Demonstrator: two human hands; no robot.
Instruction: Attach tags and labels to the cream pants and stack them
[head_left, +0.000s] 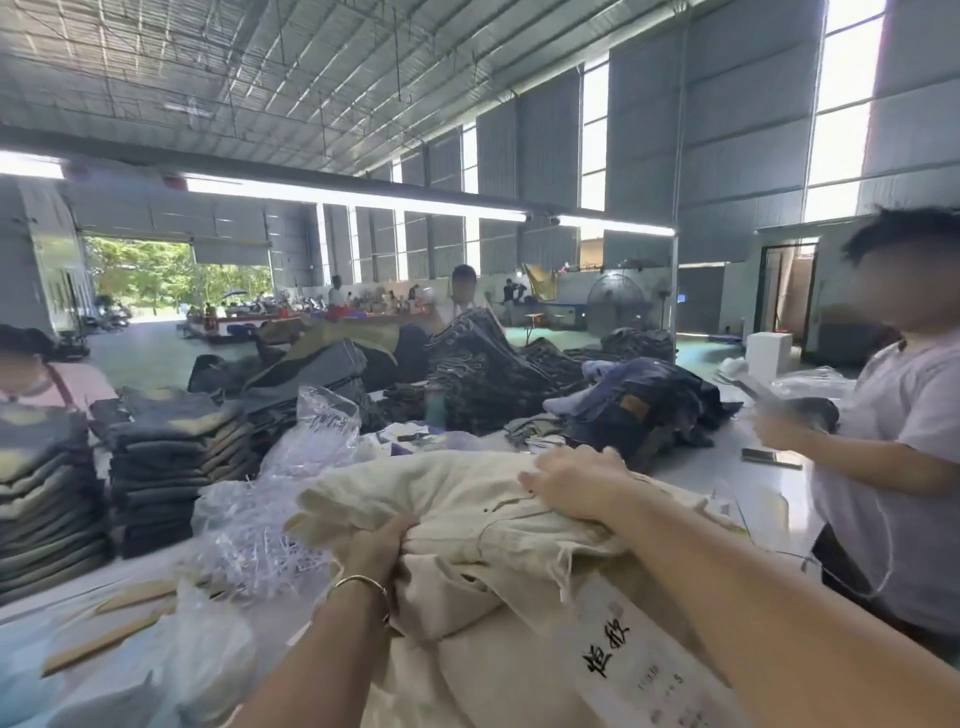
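Bunching cream pants (467, 499) at frame center: left hand (379, 540) fisted in cloth, right hand (571, 483) w/ curled fingers gripping. Soft, floppy; prob. best grabbed at waistband.

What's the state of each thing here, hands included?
Left hand: grips a bunched fold of the cream pants.
Right hand: fingers curled into the pants' far edge.
Cream pants: crumpled heap, not stacked.
Dark jeans: folded, stacked.
Clear plastic bag: open, crumpled.
Phone: lying flat on the table.
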